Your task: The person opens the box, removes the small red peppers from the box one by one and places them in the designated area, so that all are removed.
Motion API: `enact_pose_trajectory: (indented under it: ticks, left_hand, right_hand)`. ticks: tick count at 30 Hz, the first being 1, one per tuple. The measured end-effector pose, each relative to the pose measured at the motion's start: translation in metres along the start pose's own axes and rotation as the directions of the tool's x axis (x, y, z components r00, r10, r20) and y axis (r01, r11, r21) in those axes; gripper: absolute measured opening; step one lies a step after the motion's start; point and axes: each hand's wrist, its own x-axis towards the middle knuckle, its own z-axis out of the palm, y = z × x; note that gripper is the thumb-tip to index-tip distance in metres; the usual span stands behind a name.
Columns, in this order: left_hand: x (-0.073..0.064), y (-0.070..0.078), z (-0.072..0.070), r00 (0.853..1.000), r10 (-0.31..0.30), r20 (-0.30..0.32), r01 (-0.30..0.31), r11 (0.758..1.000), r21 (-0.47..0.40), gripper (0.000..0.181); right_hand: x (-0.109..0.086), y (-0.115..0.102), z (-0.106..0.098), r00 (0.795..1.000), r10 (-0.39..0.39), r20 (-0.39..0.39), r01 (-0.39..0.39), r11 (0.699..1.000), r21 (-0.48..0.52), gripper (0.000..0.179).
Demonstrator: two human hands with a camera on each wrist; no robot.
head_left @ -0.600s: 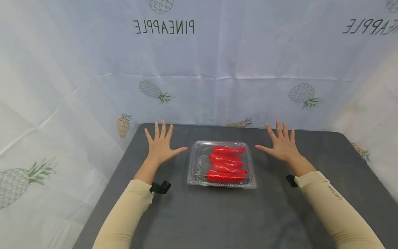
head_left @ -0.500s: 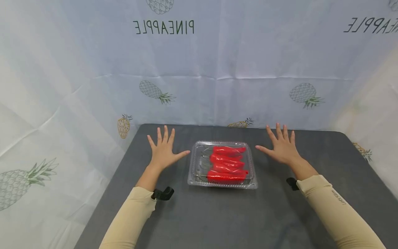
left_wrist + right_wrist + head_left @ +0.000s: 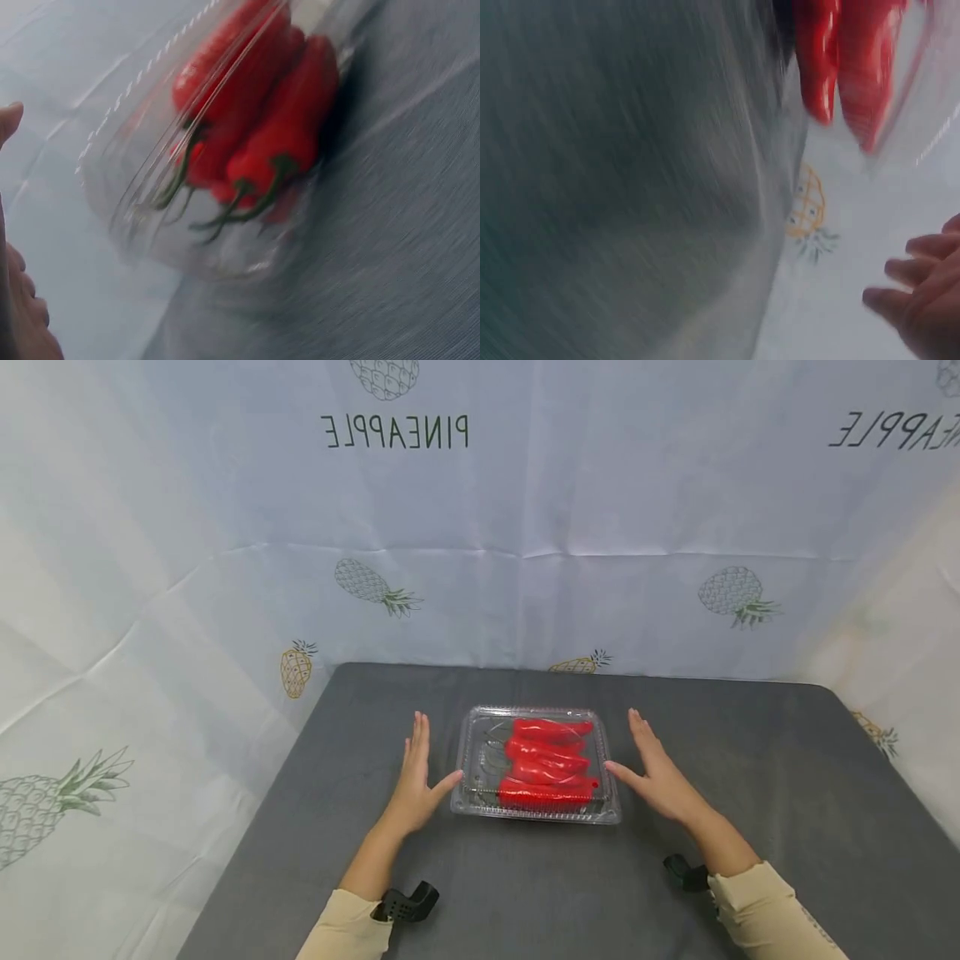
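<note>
A clear plastic clamshell box (image 3: 480,727) lies closed on the dark grey table, with several red peppers (image 3: 546,764) showing through its lid. Their green stems (image 3: 244,202) point left, as the left wrist view shows. My left hand (image 3: 415,789) is at the box's left side, fingers straight and palm turned inward, its thumb tip right at the edge. On the other side my right hand (image 3: 660,777) mirrors it, its thumb tip by the right edge. Both hands hold nothing. Blur softens the box and peppers in the wrist views.
The grey table (image 3: 525,893) spreads around the box, its far edge against a white curtain (image 3: 480,610) printed with pineapples. More curtain hangs at the left and right. Each wrist wears a black strap-mounted camera (image 3: 408,903).
Both hands have come back toward the wearer and closer to the box. Their spread fingers have drawn together and the palms have turned inward. The box stays in place.
</note>
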Motion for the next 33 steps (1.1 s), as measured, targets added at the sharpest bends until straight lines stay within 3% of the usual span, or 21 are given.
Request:
enact_pose_trajectory:
  ticks: [5,10,14,17,26,33]
  left_hand:
    - [-0.017,0.005,0.011,0.997,-0.068,0.041,0.075,0.976,-0.206,0.089]
    - [-0.029,0.005,0.024,0.992,-0.096,0.085,0.118,0.944,-0.307,0.088]
    - [-0.034,0.005,0.031,0.99,-0.096,0.099,0.123,0.941,-0.314,0.089]
    - [-0.036,0.006,0.035,0.991,-0.101,0.083,0.122,0.944,-0.306,0.09]
    - [-0.04,0.007,0.046,0.997,-0.06,0.052,0.074,0.945,-0.319,0.09]
    - [-0.042,0.002,0.051,1.0,-0.008,0.008,0.01,0.961,-0.277,0.096]
  right_hand:
    - [-0.018,-0.008,0.02,0.999,0.04,-0.023,-0.036,0.988,0.153,0.095]
    - [-0.034,-0.006,0.038,0.992,-0.015,-0.123,0.054,0.945,0.323,0.094]
    - [-0.039,-0.004,0.049,0.982,-0.077,-0.175,0.145,0.895,0.421,0.095]
    - [-0.038,-0.004,0.056,0.979,-0.093,-0.181,0.168,0.872,0.46,0.095]
    - [-0.039,-0.006,0.071,0.977,-0.03,-0.211,0.119,0.897,0.425,0.095]
    - [-0.037,-0.006,0.08,0.97,-0.057,-0.237,0.162,0.878,0.45,0.1]
